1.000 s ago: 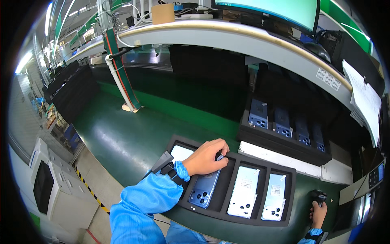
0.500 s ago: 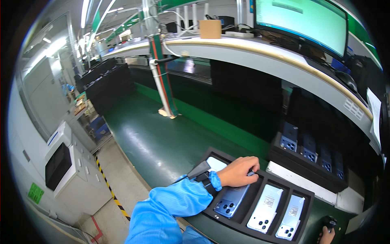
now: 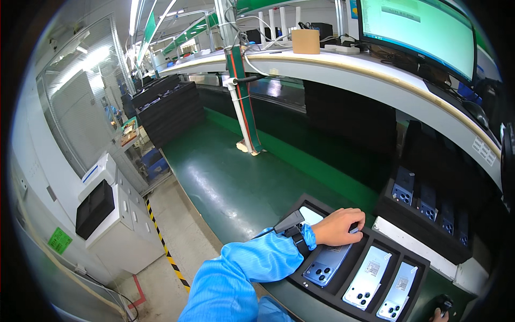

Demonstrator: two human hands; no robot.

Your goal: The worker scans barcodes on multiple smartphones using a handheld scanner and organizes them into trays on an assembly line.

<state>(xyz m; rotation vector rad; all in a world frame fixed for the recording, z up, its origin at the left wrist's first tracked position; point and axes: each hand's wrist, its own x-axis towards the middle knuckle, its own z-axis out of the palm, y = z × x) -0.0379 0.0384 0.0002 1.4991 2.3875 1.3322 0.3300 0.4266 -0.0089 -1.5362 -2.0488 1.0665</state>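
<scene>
My left hand (image 3: 340, 227), in a blue sleeve with a black strap at the wrist, curls its fingers around the upper end of a dark blue phone (image 3: 325, 267). That phone lies back up in a slot of a black foam tray (image 3: 337, 298). Two lighter phones, a pale one (image 3: 368, 277) and a light blue one (image 3: 397, 290), rest in the slots to its right. Another pale phone (image 3: 310, 216) is partly hidden behind my left wrist. At the lower right edge, my right hand (image 3: 440, 316) grips a black handheld device (image 3: 443, 303), mostly cut off by the picture's rim.
A black foam stack (image 3: 418, 225) with several blue phones stands at the right, behind a white block (image 3: 416, 248). The green bench (image 3: 214, 177) stretches left to a dark stack of trays (image 3: 169, 110). Above runs a shelf (image 3: 343, 63) with a monitor (image 3: 418, 37).
The whole scene has shifted to the right in the picture as my head turned. My left hand keeps its place at the dark blue phone's upper end, and the tray's phones stay in their slots.
</scene>
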